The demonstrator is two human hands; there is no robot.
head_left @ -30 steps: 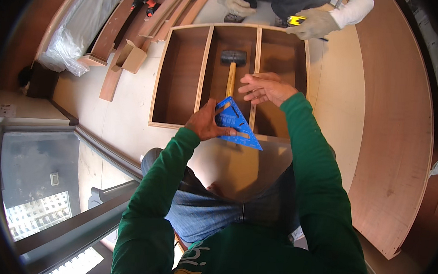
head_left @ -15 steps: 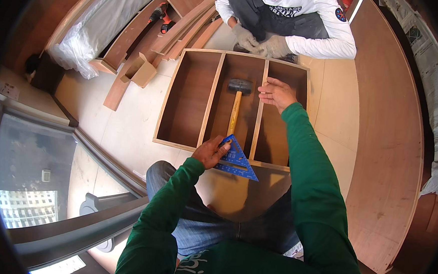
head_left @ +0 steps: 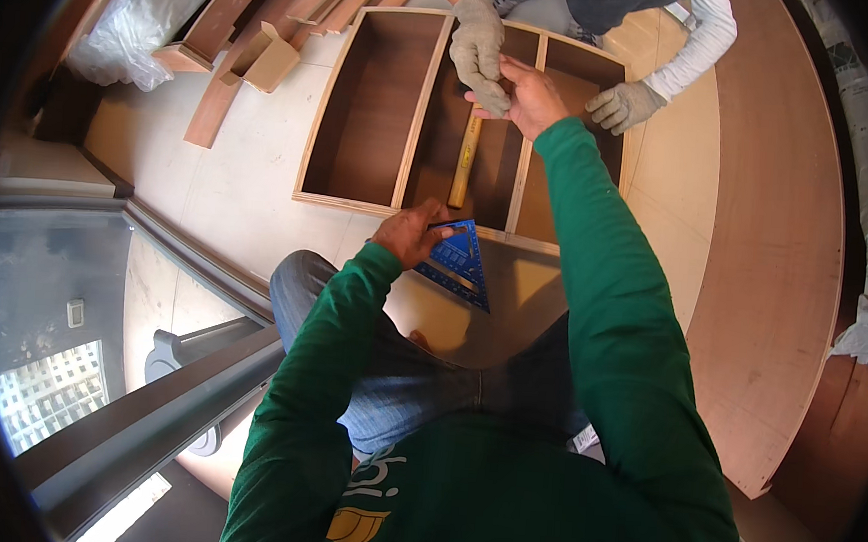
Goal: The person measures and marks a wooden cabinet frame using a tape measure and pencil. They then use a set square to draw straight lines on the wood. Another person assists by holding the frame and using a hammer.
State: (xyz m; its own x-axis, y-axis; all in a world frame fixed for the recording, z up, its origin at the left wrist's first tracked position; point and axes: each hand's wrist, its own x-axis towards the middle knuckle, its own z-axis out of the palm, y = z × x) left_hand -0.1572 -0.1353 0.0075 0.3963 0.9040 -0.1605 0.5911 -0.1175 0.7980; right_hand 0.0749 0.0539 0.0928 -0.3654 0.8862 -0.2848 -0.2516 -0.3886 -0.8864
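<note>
My left hand (head_left: 409, 232) is closed on a blue triangular speed square (head_left: 457, 263), held at the near edge of the wooden drawer frame (head_left: 354, 203). Over the middle compartment, my right hand (head_left: 532, 100) meets a co-worker's gloved hand (head_left: 480, 55). Its fingers are partly bent against the glove, and whatever may be between them is too small or hidden to make out. Below these hands a mallet (head_left: 464, 164) lies in the middle compartment; its yellow handle shows and its head is covered. The co-worker's other gloved hand (head_left: 625, 108) rests by the frame's right side.
A large wooden panel (head_left: 764, 242) stands along the right. At the upper left lie wooden boards (head_left: 221, 94), an open cardboard box (head_left: 266, 60) and plastic sheeting (head_left: 161, 21). A dark-framed glass panel (head_left: 55, 298) is at my left.
The co-worker's hands have come apart and forward, one meeting my right hand, which has moved left over the mallet head. The view has shifted, and the speed square stays in my left hand.
</note>
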